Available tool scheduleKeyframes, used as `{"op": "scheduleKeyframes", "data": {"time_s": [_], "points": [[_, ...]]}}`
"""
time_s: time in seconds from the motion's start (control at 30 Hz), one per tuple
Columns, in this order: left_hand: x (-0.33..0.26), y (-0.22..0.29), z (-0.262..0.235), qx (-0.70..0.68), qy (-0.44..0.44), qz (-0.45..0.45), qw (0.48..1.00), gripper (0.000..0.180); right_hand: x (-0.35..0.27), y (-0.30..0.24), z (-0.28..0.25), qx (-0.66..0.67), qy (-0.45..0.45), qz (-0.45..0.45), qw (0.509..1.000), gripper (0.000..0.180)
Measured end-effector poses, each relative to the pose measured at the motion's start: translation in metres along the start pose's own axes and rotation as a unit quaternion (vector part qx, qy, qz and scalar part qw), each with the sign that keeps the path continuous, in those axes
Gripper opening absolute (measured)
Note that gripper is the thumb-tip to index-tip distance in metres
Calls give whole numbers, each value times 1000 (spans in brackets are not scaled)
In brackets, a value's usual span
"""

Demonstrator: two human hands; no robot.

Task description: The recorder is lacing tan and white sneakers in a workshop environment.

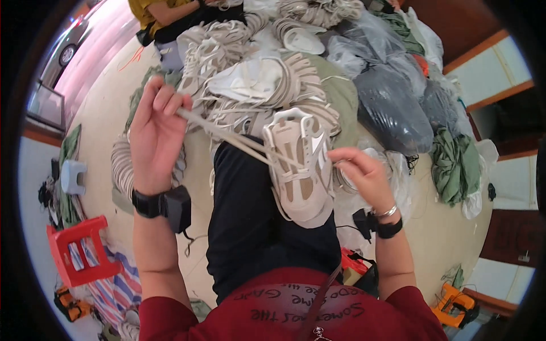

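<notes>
A dark red shirt [364, 318] with dark lettering fills the bottom centre of the frame, above it dark trousers [236, 227]. On the trousers, just right of the frame's centre, rests a beige and white shoe [307, 199], its toe pointing toward the lower edge. The left hand [159, 116], raised in the upper left part of the frame, has its fingers curled tightly around a pale lace [227, 135], whose strands stretch taut down and rightward to the shoe's front. The right hand [361, 170], right of centre, has thumb and fingers bent at the shoe's right edge; whether they pinch a lace end cannot be told. Each wrist wears a black strap, and a silver bracelet [388, 211] circles the right one.

Beyond the shoe, a pile of beige and white shoes [227, 42] spreads across the upper centre. Dark plastic bags [392, 108] lie at upper right, green cloth [455, 165] below them. A red stool [60, 256] lies at lower left, and another person's mustard sleeve [170, 11] shows along the top edge.
</notes>
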State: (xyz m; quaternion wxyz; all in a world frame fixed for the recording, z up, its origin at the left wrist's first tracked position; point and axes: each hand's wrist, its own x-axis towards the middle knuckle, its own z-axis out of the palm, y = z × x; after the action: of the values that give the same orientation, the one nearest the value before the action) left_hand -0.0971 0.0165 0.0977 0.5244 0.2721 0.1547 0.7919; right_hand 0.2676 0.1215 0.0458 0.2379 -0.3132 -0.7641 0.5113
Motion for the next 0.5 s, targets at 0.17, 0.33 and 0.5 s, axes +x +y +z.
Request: {"op": "scheduleKeyframes", "data": {"time_s": [0.17,0.33,0.5], "points": [[4,-5,-6,46,-25,-19,998,21,-3,4,69,-93,-38,-173,980,19],[10,-11,5,66,-52,-26,996,23,-25,22,89,-186,-78,-215,956,16],[28,-18,24,113,-125,-6,986,25,-12,16,86,-118,-67,-114,984,28]]}}
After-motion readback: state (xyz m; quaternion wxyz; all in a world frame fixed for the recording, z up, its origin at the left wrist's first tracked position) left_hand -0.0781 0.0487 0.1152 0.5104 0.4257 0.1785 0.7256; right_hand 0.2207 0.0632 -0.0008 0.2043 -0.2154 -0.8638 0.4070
